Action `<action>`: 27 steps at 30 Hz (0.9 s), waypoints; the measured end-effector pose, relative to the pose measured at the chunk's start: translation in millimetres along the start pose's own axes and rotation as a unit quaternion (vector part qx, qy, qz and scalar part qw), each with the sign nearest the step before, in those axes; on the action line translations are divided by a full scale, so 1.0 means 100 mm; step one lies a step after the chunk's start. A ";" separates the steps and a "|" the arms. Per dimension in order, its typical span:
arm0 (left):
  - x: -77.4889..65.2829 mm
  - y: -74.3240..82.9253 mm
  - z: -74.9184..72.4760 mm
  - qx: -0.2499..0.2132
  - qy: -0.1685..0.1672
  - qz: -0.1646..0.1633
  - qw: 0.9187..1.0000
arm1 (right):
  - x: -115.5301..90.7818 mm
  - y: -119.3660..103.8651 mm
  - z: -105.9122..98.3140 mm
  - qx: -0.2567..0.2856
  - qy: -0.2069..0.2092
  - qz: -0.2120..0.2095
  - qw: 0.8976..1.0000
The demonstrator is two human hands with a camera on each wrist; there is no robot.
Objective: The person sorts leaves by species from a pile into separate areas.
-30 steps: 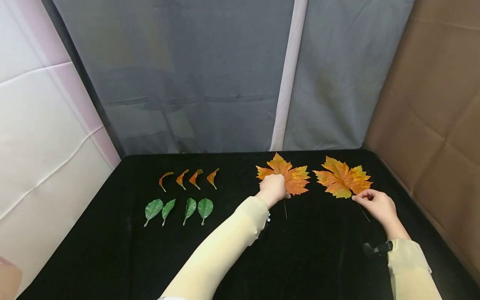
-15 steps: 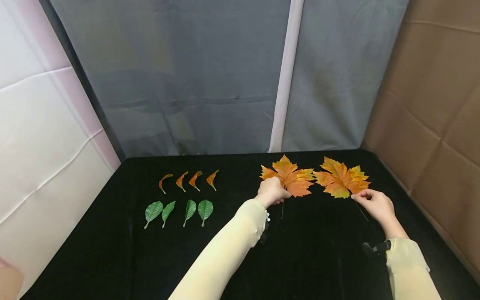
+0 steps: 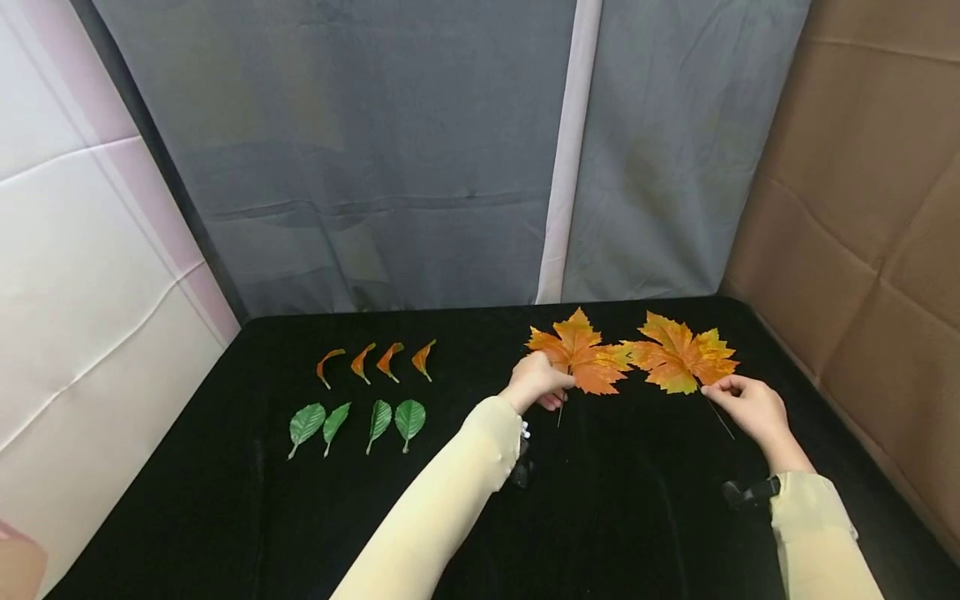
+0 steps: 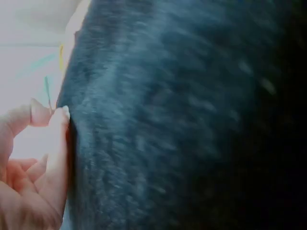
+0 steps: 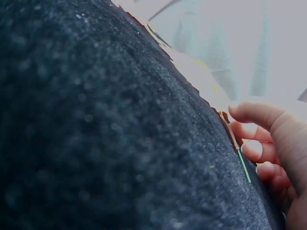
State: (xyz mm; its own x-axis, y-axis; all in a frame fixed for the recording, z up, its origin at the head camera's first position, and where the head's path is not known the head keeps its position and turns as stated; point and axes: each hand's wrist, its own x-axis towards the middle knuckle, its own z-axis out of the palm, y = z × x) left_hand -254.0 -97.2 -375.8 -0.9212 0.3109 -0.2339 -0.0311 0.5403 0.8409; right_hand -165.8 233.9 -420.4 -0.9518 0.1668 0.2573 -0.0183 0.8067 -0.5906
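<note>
Two large orange-yellow maple leaves lie side by side on the black cloth at the right of the head view. My left hand pinches the left maple leaf at its stem base, thumb against forefinger. That pinch also shows at the left edge of the left wrist view. Between the thumb and forefinger of my right hand is the top of the thin stem of the right maple leaf. The inner tips of both leaves meet; which lies on top I cannot tell. In the right wrist view, the green stem end runs past the fingers.
Several small curled orange leaves form a row on the left of the black-covered table. Nearer the front, several green leaves make a second row. A grey curtain hangs behind, with a brown cloth at the right.
The left maple leaf has slid to the right with my left hand's pinch, closing the gap to the other leaf. My right hand and its leaf have barely moved.
</note>
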 end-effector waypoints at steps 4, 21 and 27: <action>0.02 -0.04 -0.07 -0.176 -0.064 -0.048 0.981 | 0.00 0.00 0.02 0.003 -0.005 0.005 1.000; 0.07 0.10 0.04 -0.370 -0.140 -0.001 0.918 | 0.01 0.03 0.01 -0.001 0.005 -0.003 1.000; 0.10 0.13 0.11 -0.376 -0.152 0.001 0.914 | 0.01 0.02 0.01 0.002 0.005 -0.002 1.000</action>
State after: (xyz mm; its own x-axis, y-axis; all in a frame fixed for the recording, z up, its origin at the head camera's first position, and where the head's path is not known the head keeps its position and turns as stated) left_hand -259.3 -78.5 -372.5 -0.7742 0.5765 -0.2614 -0.3938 -0.1153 0.9120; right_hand -167.2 235.4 -421.6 -0.9488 0.1683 0.2673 -0.0243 0.8049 -0.5929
